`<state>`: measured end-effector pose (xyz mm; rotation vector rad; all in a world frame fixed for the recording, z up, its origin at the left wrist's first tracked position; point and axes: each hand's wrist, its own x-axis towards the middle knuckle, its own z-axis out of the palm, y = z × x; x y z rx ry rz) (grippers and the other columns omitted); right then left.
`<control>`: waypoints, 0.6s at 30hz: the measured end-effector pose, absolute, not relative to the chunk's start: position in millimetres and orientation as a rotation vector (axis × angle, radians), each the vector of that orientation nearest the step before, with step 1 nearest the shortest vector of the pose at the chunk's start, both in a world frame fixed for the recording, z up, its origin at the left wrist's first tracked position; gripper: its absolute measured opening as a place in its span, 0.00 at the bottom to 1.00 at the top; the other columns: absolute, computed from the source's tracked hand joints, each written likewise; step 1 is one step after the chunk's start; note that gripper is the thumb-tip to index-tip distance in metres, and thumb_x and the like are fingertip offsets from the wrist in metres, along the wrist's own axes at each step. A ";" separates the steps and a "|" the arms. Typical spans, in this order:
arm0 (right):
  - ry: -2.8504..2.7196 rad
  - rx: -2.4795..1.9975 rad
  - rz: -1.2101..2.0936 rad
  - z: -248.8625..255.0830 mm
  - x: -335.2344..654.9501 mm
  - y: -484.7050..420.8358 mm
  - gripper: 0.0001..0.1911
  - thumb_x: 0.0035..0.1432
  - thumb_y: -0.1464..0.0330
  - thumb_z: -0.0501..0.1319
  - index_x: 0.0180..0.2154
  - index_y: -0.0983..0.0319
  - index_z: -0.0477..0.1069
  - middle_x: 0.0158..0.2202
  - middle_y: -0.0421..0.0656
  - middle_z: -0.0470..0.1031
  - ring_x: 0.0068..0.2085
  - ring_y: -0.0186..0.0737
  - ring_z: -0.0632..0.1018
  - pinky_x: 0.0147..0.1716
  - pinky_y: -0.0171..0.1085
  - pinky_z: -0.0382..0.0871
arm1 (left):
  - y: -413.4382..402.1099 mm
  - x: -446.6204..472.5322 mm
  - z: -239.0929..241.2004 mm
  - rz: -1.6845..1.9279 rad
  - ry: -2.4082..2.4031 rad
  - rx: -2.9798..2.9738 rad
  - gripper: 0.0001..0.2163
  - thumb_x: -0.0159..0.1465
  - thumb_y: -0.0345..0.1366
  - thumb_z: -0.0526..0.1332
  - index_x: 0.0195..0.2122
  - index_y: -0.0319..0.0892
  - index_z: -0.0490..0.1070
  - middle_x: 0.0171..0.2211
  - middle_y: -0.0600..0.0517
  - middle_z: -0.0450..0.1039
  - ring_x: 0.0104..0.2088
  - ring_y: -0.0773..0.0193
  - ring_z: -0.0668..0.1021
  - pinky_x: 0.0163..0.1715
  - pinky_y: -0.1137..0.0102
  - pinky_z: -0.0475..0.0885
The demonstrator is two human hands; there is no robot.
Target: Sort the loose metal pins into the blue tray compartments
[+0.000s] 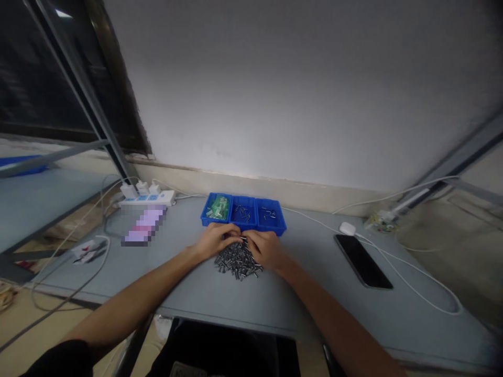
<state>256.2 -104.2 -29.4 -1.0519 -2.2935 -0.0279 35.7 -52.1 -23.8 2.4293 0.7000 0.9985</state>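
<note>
On the table [236,303], a heap of screws [238,264] lies in front of three parts bins set side by side near the wall [275,104]: the left bin [208,222] holds a bagged packet [219,206], the middle bin [245,225] and right bin [271,225] a few loose pieces each. The left hand [215,238] and right hand [267,248] meet over the heap's back edge. Left of the bins lies a power strip [147,199]; well to their right, a smartphone [363,262], a small case [347,229] just behind it.
</note>
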 end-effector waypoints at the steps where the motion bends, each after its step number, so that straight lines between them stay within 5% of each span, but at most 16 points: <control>1: -2.291 -1.039 -0.028 -27.4 256.7 -104.9 0.12 0.69 0.73 0.52 0.46 0.60 0.72 0.38 0.43 0.81 0.37 0.37 0.80 0.37 0.33 0.66 | -51.0 35.7 -24.1 1.012 0.709 2.444 0.12 0.67 0.45 0.66 0.40 0.41 0.78 0.33 0.52 0.81 0.33 0.66 0.81 0.38 0.73 0.74; 18: -2.192 -1.069 -0.156 -23.5 256.0 -105.0 0.12 0.73 0.66 0.53 0.43 0.60 0.74 0.42 0.45 0.77 0.40 0.38 0.79 0.38 0.35 0.69 | -53.4 34.3 -13.8 0.893 0.682 2.617 0.11 0.72 0.40 0.58 0.45 0.41 0.79 0.37 0.49 0.82 0.35 0.63 0.81 0.39 0.70 0.73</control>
